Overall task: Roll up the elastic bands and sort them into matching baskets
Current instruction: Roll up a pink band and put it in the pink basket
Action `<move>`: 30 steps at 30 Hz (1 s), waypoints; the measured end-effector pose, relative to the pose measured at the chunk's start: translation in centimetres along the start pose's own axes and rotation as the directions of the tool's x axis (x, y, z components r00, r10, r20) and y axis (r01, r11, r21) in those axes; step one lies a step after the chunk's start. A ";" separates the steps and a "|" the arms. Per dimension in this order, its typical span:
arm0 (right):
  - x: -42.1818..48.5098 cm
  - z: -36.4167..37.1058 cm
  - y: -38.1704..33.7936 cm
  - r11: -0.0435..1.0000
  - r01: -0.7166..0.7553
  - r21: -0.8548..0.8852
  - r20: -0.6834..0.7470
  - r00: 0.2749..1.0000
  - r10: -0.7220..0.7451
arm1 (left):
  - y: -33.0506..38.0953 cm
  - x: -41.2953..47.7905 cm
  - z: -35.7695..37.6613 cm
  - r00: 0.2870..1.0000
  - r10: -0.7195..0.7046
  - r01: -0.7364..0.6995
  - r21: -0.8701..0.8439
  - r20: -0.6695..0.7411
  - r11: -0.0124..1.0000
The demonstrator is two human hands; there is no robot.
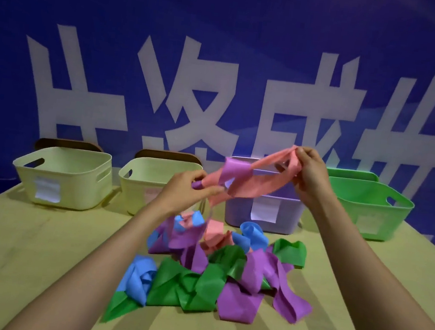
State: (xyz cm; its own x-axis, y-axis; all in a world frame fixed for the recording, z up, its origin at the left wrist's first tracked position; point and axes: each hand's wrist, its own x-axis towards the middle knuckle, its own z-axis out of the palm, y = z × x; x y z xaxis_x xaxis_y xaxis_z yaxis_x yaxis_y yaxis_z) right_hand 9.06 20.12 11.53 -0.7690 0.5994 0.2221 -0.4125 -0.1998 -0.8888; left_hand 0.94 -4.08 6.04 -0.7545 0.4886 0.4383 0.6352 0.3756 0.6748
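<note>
L hand (192,189) pinches low end of pink band (252,185), R hand (309,170) grips high end. Band held up in air over pile of bands (215,270) on tabletop (25,251). Purple band (233,169) draped across it. Lilac basket (235,213) just behind.

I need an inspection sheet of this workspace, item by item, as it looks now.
Surface: light wooden table, baskets along its far edge.
Job's things: pink band stretched in the air, a purple band hooked over it; pile of loose blue, green, purple and pink bands; cream baskets, purple basket, green basket, each with a white label.
Clutter: two brown shapes behind the cream baskets, unclear what.
Grippers: left hand and right hand each pinch an end of the pink band.
Cables: nothing seen.
Surroundings: blue banner with white characters.
</note>
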 end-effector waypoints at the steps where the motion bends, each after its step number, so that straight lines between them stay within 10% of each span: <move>1: 0.2 -0.1 -0.1 1.000 -0.008 -0.007 -0.007 1.000 0.008 | 0.1 0.3 -0.2 1.000 0.015 -0.015 0.004 0.010 1.000; 9: 1.6 -3.2 -0.1 0.878 0.141 -0.458 -0.023 0.985 -0.170 | 3.6 1.8 -1.9 0.996 -0.070 0.047 -0.370 -0.049 0.928; 13: 1.9 -5.8 0.6 0.346 0.347 -0.872 0.246 0.921 -0.302 | 2.5 2.7 -3.1 0.997 -0.082 0.083 -0.117 0.016 0.990; 18: 1.4 -7.0 1.8 0.006 0.443 -0.896 0.443 0.896 -0.045 | 2.2 3.2 -2.4 0.994 -0.089 0.092 -0.048 0.063 0.995; 23: 1.4 -5.1 2.8 0.675 0.299 -0.675 0.299 0.947 -0.121 | 2.2 3.2 -1.1 0.990 -0.140 0.142 -0.239 0.023 0.961; 30: 1.9 -2.6 2.2 0.885 0.215 -0.412 0.128 0.976 -0.177 | 3.5 3.0 -0.9 0.962 -0.207 0.274 -0.619 0.179 0.736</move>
State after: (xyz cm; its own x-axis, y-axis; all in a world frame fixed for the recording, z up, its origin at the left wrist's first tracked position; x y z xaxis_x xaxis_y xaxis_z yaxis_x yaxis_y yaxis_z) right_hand 7.94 22.88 8.91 -0.7402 0.5208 0.4253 -0.3288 0.2714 -0.9046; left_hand 0.71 -1.99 10.25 -0.8276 0.5332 0.1753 0.1591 -0.0767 0.9843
